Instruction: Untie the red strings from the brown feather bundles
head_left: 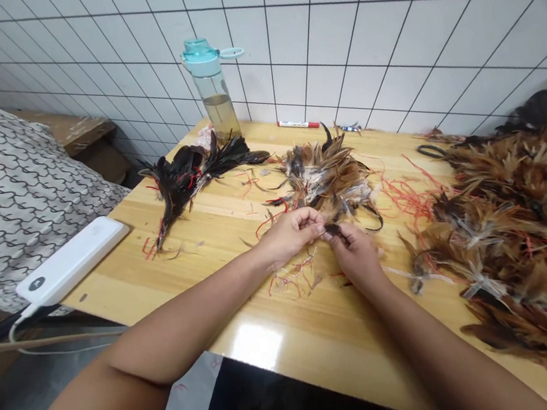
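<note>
Wooden table (163,283): brown feather heap (521,213), mottled bunch (324,171), black feathers (176,177), red strings (409,202), bottle (220,108), marker (297,124).

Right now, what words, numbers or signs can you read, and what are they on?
None can be read for certain.
Red pen: print too small and blurred.
Blue pen: too small.
White box: a dark round mark, too blurred.

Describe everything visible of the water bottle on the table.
The water bottle stands upright on the table by the tiled wall, its clear, plastic-looking body partly filled with yellowish liquid. Its turquoise lid looks closed; a loop sticks out to the right. Black feathers lie before its base, possibly touching it.
</note>
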The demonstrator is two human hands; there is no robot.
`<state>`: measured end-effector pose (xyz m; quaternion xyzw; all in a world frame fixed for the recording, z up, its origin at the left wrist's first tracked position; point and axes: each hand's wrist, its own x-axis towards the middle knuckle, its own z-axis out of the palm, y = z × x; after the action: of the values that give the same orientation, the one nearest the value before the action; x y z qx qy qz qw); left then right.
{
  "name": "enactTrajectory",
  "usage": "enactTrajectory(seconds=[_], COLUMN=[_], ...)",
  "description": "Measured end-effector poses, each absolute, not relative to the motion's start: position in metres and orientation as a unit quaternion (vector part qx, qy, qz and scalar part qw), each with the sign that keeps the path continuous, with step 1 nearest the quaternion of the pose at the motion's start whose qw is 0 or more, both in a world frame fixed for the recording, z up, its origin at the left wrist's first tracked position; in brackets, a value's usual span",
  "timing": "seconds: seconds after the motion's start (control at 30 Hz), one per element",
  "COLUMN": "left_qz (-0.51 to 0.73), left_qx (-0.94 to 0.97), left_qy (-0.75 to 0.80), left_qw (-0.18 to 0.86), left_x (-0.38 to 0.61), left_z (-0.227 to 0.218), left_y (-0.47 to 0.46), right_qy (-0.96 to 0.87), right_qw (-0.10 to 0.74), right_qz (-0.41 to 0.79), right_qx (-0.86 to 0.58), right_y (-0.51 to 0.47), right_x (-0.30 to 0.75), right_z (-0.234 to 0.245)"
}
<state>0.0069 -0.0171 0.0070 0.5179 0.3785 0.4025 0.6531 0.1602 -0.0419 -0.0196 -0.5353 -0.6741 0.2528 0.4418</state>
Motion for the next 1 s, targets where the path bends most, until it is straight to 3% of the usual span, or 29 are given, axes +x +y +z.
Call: enactTrajectory(seconds=[0.4,0.7,1.0], left_qz=[0.43,0.376,0.393], left_qx=[0.516,0.504,0.569], left_qy=[0.387,0.369,0.394], left_qw=[0.632,0.684,0.605], left_x=[0.0115,0.0059,0.0083], left_z=[0.0065,0.0061,0.0042], left_y=[-0.0199,-0.0172,-0.0186], right_qy=[-0.683,-0.723,-0.723], right_qw=[0.461,0.429,0.398], right_qz=[0.231,0.216,0.202], right_qx=[-0.517,-0.497,-0.528], right_y=[-0.0415,-0.0419,-0.0474], right_x=[0.1614,0.1631,0.1588], right_z=[-0.0184,-0.0227,-0.025])
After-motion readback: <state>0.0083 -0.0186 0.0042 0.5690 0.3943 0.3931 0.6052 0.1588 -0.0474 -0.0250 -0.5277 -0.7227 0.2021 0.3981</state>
